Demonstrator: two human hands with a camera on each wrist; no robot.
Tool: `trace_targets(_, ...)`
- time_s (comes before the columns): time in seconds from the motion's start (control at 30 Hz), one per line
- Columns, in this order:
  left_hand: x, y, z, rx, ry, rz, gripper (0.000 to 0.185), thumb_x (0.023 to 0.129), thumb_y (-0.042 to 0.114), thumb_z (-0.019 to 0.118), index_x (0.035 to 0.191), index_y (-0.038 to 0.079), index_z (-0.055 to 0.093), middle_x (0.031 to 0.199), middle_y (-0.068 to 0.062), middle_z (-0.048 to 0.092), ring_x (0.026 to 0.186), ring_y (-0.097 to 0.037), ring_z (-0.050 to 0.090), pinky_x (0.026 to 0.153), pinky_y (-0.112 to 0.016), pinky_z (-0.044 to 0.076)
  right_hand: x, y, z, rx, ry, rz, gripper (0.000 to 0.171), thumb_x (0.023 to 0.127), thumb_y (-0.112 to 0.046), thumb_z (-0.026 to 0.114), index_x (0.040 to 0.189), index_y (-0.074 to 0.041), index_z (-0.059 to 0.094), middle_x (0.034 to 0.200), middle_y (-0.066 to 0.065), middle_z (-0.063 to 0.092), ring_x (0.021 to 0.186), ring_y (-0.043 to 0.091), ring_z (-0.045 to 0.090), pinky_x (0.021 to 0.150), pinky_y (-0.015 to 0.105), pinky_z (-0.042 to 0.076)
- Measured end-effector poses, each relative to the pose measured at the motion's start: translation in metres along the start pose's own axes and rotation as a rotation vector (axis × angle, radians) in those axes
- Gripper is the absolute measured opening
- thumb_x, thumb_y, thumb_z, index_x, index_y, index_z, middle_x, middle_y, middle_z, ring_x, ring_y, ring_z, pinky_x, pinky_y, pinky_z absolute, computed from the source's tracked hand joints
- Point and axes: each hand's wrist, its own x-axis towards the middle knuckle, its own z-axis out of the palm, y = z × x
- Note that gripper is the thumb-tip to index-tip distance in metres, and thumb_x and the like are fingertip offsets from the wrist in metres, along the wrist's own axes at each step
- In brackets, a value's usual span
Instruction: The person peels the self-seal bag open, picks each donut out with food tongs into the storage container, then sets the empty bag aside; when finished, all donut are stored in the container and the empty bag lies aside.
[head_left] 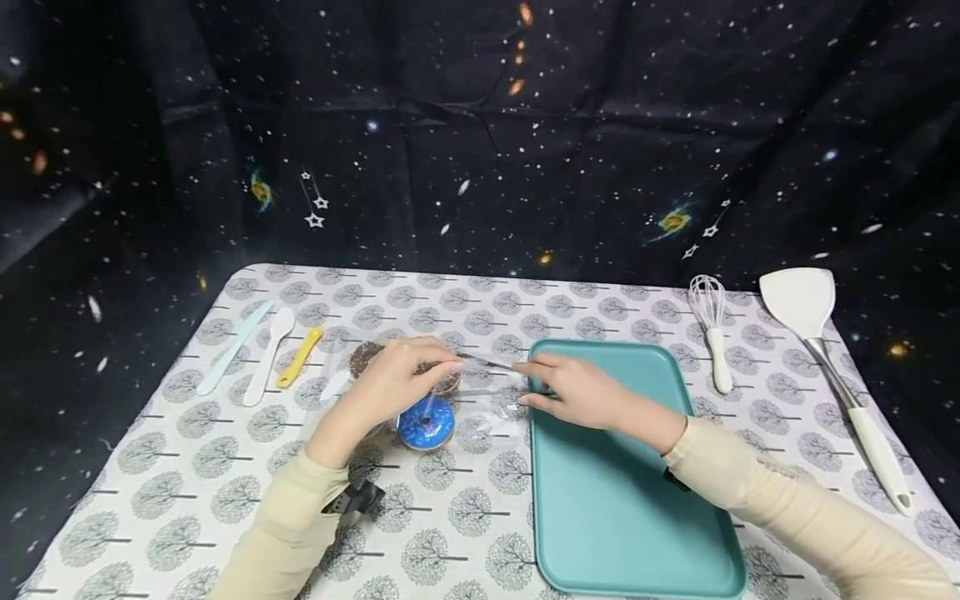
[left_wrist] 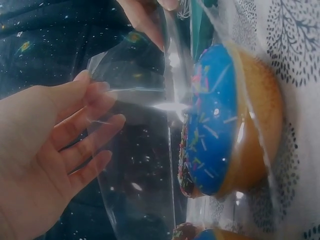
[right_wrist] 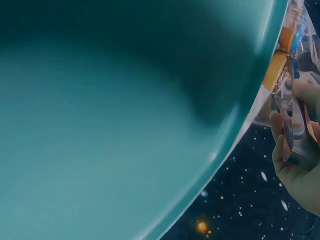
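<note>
a tree-print tablecloth (head_left: 225,492) covers the table, backed by a starry dark cloth (head_left: 480,125). my left hand (head_left: 390,383) and right hand (head_left: 577,392) each pinch the mouth of a clear plastic bag (left_wrist: 145,165), which lies left of the teal tray (head_left: 622,517) with a blue-iced doughnut (head_left: 426,423) inside. i can read no writing.
</note>
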Motion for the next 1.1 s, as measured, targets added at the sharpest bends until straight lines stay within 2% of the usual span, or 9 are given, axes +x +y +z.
trace_targets(0.3,-0.001,0.0,0.001,-0.025,-0.012,-0.003,0.021,0.09,0.028,0.062,0.102,0.014,0.072,0.099,0.003,0.07,0.093,-0.013,0.064,0.09,-0.037,0.05,0.006,-0.001,0.007,0.02,-0.033,0.037,0.052,0.09,-0.035,0.06,0.13,-0.003,0.053,0.108,0.005,0.061,0.078,0.008,0.055,0.07,0.022,0.052)
trace_targets(0.47,0.0,0.0,0.001,-0.022,-0.012,0.0,0.021,0.09,0.026,0.062,0.102,0.013,0.072,0.099,0.002,0.07,0.094,-0.015,0.064,0.09,-0.036,0.051,0.01,-0.007,0.006,-0.027,-0.041,0.01,0.047,0.09,-0.031,0.061,0.126,-0.001,0.056,0.099,0.002,0.06,0.07,0.005,0.05,0.061,0.017,0.048)
trace_targets(0.63,0.0,0.0,0.001,-0.004,-0.019,-0.003,0.02,0.09,0.027,0.062,0.101,0.014,0.072,0.099,0.001,0.07,0.093,-0.015,0.065,0.089,-0.036,0.051,0.012,-0.017,0.006,-0.071,0.001,-0.059,0.042,0.089,-0.026,0.063,0.121,0.002,0.06,0.087,0.001,0.057,0.06,0.003,0.044,0.05,0.013,0.041)
trace_targets(0.83,0.0,-0.001,0.001,-0.008,-0.018,0.01,0.02,0.089,0.028,0.063,0.101,0.014,0.072,0.101,0.0,0.07,0.096,-0.016,0.064,0.091,-0.038,0.05,0.008,-0.022,0.007,-0.011,0.042,-0.051,0.04,0.088,-0.019,0.065,0.12,0.004,0.06,0.083,0.002,0.055,0.056,0.001,0.041,0.048,0.011,0.038)
trace_targets(1.1,-0.001,-0.002,0.002,-0.007,-0.038,0.003,0.022,0.089,0.03,0.062,0.102,0.015,0.073,0.103,0.0,0.07,0.102,-0.019,0.063,0.098,-0.042,0.046,-0.004,-0.021,0.001,0.044,0.048,-0.03,0.042,0.089,-0.022,0.063,0.123,0.003,0.057,0.082,0.002,0.052,0.054,-0.001,0.035,0.044,0.012,0.034)
